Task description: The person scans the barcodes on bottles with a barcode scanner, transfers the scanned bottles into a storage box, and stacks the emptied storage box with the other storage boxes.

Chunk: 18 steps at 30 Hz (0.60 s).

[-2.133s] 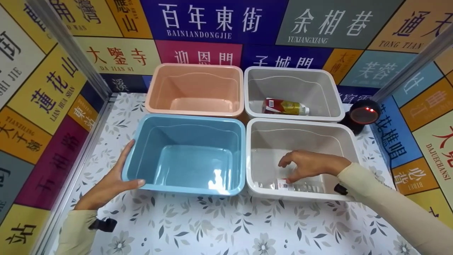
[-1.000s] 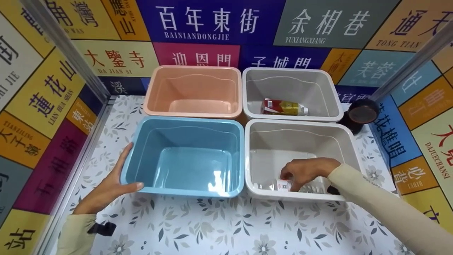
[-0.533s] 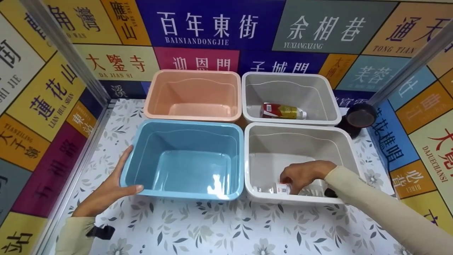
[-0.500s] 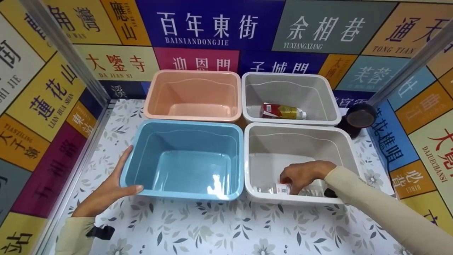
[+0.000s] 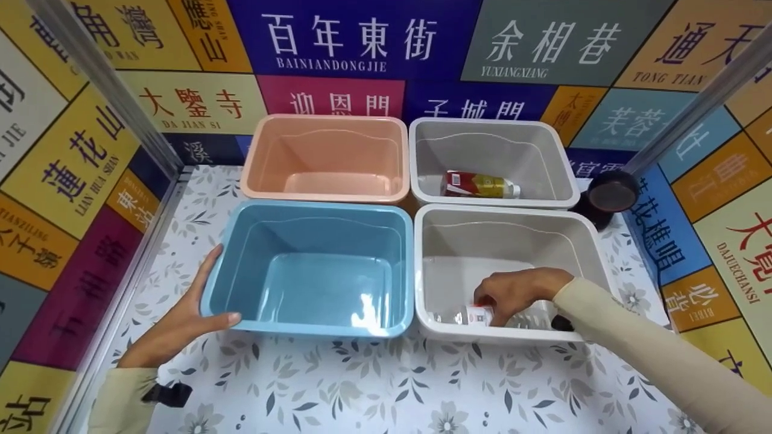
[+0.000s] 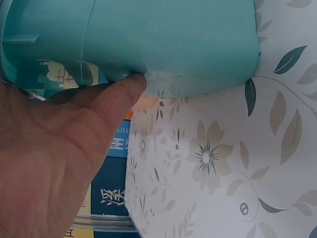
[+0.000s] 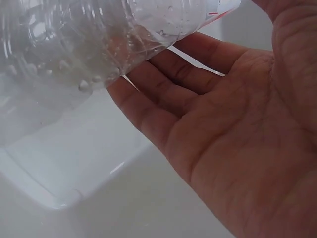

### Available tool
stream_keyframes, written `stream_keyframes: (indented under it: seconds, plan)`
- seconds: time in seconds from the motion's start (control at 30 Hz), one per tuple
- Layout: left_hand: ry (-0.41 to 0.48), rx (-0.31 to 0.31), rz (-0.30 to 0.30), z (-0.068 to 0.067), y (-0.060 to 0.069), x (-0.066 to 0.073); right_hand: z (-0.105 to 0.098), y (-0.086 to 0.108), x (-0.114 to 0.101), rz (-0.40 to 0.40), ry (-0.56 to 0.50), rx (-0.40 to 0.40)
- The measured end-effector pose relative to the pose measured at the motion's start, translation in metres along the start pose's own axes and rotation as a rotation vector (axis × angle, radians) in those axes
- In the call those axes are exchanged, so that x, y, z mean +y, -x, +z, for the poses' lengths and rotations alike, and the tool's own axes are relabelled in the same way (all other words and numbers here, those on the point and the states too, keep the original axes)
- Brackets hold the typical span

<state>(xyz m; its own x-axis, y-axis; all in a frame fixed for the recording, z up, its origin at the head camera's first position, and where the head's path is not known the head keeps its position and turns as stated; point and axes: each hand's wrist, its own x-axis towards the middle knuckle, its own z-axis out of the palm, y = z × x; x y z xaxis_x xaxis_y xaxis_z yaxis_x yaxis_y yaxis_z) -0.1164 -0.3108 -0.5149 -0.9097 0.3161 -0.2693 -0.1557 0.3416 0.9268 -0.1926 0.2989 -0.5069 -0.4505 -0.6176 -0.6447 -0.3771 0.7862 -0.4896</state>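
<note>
Two tan sleeves [image 5: 657, 349] come in from the near side, black straps [image 5: 169, 395] at the wrists, over a white tabletop [image 5: 362, 386] with leaf-and-flower print. Left hand [image 5: 178, 325] rests on the near left corner of the blue bin [image 5: 319, 283], forefinger extended along the side, thumb at the front rim; not clenched. Right hand [image 5: 515, 295] is down inside the off-white bin [image 5: 506, 241], grasping a clear bottle [image 5: 478, 316] round its body. Bottle lies lengthwise along that bin's front wall, white label showing; droplets on the plastic in the right wrist view. Second row: salmon bin [image 5: 329, 150] left, grey bin [image 5: 500, 144] right. Red-and-yellow bottle [image 5: 476, 185] on its side in the grey one. Dark round-headed device [image 5: 612, 193] just right of the bins. Farthest: coloured wall panels [image 5: 356, 36] with Chinese characters, Latin lettering below.
</note>
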Motion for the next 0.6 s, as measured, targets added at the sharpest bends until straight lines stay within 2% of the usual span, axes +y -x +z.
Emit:
stream_keyframes:
  seconds: [0.37,0.6]
  plan:
    - [-0.013,0.001,0.002,0.0,-0.001,0.001,-0.02,0.01,-0.005,-0.071,-0.027,0.071]
    - [-0.002,-0.007,0.014,-0.001,0.003,0.0,-0.023,0.016,-0.005,-0.055,-0.071,0.086]
